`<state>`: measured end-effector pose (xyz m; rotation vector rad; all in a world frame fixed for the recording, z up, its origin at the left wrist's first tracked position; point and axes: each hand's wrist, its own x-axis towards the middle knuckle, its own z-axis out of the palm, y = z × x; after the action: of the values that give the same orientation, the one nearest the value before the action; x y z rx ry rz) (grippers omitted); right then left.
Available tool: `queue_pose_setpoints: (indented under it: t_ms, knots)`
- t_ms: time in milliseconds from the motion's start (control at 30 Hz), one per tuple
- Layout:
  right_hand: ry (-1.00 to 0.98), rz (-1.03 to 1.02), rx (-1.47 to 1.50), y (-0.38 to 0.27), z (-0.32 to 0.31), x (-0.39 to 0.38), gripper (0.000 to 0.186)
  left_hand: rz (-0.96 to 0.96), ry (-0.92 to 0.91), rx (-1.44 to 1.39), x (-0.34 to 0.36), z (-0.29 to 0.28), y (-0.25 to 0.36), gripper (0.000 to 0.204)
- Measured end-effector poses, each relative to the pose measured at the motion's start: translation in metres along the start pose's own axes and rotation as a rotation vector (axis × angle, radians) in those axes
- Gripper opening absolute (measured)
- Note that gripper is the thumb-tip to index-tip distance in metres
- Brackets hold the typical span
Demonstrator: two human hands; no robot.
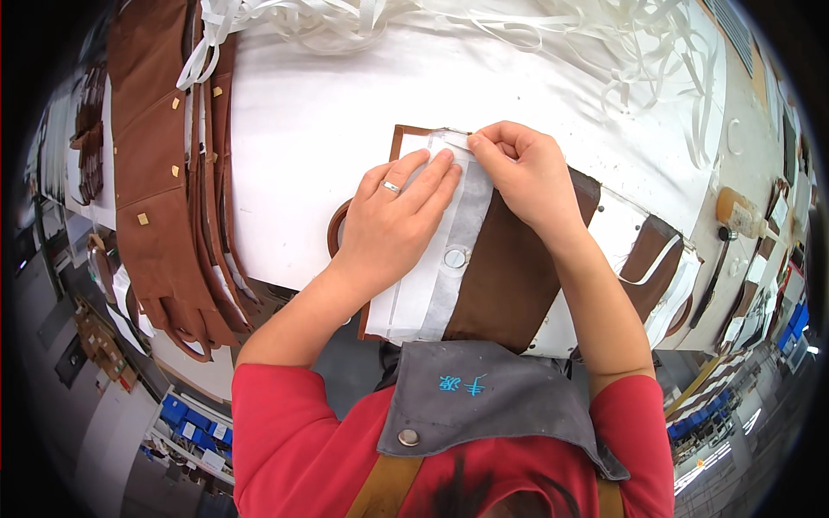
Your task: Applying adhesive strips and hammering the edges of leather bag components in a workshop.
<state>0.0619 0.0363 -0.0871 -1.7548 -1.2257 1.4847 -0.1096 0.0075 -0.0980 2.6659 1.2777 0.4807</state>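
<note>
The fabric piece (509, 281) is dark brown, its strip (469, 211) pale grey, the panels (142, 129) reddish brown, the ribbons (223, 19) white.

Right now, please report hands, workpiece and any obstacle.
Left hand resting on brown-white panel. Right hand pinching its far edge. White straps beyond, touching neither hand.

A brown panel (505, 285) (white-banded, round disc (454, 258) showing) lies flat on the worktop (294, 155).

Panel (505, 285) on table (294, 173), straps (367, 17) behind
</note>
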Motion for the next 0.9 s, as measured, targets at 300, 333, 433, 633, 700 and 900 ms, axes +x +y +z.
queue_pose_setpoints:
  t_ms: [300, 333, 433, 633, 700, 900]
  knots:
    - [0.043, 0.024, -0.07, -0.004, 0.0, 0.001, 0.024, -0.011, -0.008, -0.036, 0.001, 0.0, 0.0, 0.032]
    - [0.032, 0.032, -0.079, -0.004, -0.001, 0.002, 0.024, -0.018, -0.015, -0.044, 0.001, -0.001, 0.0, 0.032]
    - [0.027, 0.044, -0.077, -0.003, 0.0, 0.002, 0.025, -0.021, -0.029, -0.05, 0.001, -0.001, 0.0, 0.032]
    - [0.018, 0.034, -0.098, -0.009, -0.004, 0.002, 0.025, -0.01, -0.069, -0.048, 0.007, -0.004, -0.003, 0.032]
    - [-0.003, 0.038, -0.13, -0.01, -0.012, -0.001, 0.025, -0.009, -0.065, -0.064, 0.01, -0.005, -0.003, 0.032]
    - [-0.028, -0.094, -0.242, -0.005, -0.035, -0.023, 0.018, 0.003, -0.086, -0.015, 0.007, -0.008, -0.007, 0.03]
